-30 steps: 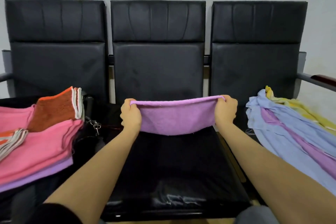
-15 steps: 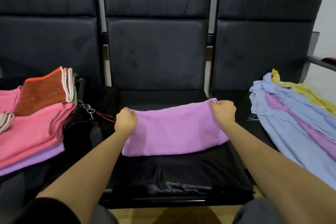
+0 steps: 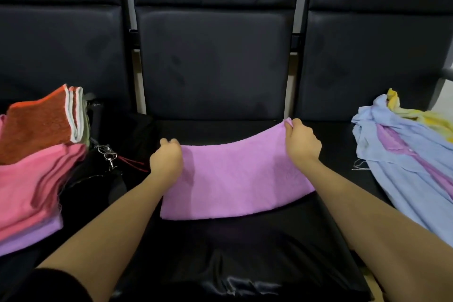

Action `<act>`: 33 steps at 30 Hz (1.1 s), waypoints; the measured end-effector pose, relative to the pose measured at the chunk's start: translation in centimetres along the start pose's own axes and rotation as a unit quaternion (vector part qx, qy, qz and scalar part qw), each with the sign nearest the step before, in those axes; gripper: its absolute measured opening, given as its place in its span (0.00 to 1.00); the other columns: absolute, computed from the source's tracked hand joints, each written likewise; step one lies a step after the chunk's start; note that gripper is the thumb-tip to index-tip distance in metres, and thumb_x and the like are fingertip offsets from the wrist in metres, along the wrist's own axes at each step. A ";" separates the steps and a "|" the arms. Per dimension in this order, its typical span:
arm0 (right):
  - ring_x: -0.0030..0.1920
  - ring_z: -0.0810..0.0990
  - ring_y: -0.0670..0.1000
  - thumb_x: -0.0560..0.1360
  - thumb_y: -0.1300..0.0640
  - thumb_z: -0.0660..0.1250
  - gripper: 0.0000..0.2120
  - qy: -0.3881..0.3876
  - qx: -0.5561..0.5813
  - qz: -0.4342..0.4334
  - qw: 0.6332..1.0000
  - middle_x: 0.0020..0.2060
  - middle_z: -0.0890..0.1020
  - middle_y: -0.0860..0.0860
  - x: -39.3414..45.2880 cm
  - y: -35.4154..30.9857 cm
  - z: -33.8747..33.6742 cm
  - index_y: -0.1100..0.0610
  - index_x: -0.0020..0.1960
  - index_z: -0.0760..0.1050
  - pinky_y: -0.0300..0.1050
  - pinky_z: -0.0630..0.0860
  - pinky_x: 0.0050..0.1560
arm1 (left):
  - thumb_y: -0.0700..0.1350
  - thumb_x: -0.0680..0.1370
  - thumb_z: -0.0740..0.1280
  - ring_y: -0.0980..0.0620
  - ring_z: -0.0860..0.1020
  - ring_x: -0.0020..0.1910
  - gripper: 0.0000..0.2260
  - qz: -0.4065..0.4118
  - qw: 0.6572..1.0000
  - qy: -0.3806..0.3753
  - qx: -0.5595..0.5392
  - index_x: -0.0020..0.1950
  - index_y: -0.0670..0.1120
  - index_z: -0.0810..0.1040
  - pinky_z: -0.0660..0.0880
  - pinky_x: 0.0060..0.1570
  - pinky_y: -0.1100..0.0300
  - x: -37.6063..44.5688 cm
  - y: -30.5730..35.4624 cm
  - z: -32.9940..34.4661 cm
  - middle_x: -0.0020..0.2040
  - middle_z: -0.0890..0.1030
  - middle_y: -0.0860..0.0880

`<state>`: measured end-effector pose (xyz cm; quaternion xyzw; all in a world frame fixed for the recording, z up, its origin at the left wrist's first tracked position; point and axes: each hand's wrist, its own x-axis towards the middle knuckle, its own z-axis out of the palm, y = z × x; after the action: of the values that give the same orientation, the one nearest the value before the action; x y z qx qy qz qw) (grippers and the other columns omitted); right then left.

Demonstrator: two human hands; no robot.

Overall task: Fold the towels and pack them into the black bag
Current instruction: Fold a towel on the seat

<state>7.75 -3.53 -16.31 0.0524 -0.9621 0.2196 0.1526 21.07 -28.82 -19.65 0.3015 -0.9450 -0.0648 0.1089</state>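
A purple towel (image 3: 235, 184), folded over, lies on the middle black seat (image 3: 245, 252). My left hand (image 3: 166, 162) grips its far left corner and my right hand (image 3: 302, 142) pinches its far right corner, which sits a little higher. On the left seat rests a stack of folded towels (image 3: 31, 179): orange-brown on top, pink below, purple at the bottom. The black bag (image 3: 103, 179) lies between that stack and the middle seat, with a metal clasp (image 3: 107, 154) showing. Its opening is hidden.
A loose heap of unfolded towels (image 3: 407, 162), light blue, purple and yellow, covers the right seat. Three black chair backs (image 3: 215, 56) stand behind. A thin red cord (image 3: 132, 162) runs from the clasp toward my left hand.
The towel, held up in the air a second ago, has come down flat onto the middle seat. Both hands keep hold of its far corners, and my view has tilted downward.
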 end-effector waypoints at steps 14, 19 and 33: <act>0.59 0.70 0.56 0.78 0.63 0.60 0.15 -0.060 0.033 -0.191 0.979 0.61 0.73 0.55 -1.6 -1.0 5.5 0.57 0.64 0.72 0.45 0.62 0.57 | 0.40 0.75 0.58 0.40 0.68 0.63 0.18 0.006 0.994 0.044 0.103 0.65 0.40 0.66 0.66 0.62 0.51 -3.0 2.3 4.6 0.70 0.64 0.38; 0.71 0.61 0.53 0.82 0.50 0.54 0.22 -0.203 -0.050 -0.214 0.954 0.73 0.62 0.50 -5.1 0.5 6.2 0.51 0.74 0.61 0.49 0.57 0.70 | 0.45 0.81 0.51 0.34 0.65 0.66 0.16 -0.030 0.996 -0.052 0.068 0.69 0.45 0.61 0.63 0.65 0.48 -5.2 2.2 5.4 0.68 0.62 0.30; 0.66 0.65 0.52 0.81 0.52 0.52 0.19 -0.174 -0.146 -0.190 0.955 0.69 0.66 0.49 -8.2 2.7 3.9 0.50 0.71 0.64 0.51 0.60 0.64 | 0.44 0.77 0.59 0.46 0.76 0.48 0.19 0.014 0.989 -0.020 0.148 0.68 0.52 0.68 0.70 0.48 0.55 -8.1 1.7 4.7 0.52 0.78 0.43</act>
<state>13.96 -2.54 -23.37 0.2486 -0.9677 0.0316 0.0282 25.39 -22.50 -25.26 0.2997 -0.9503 0.0717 0.0451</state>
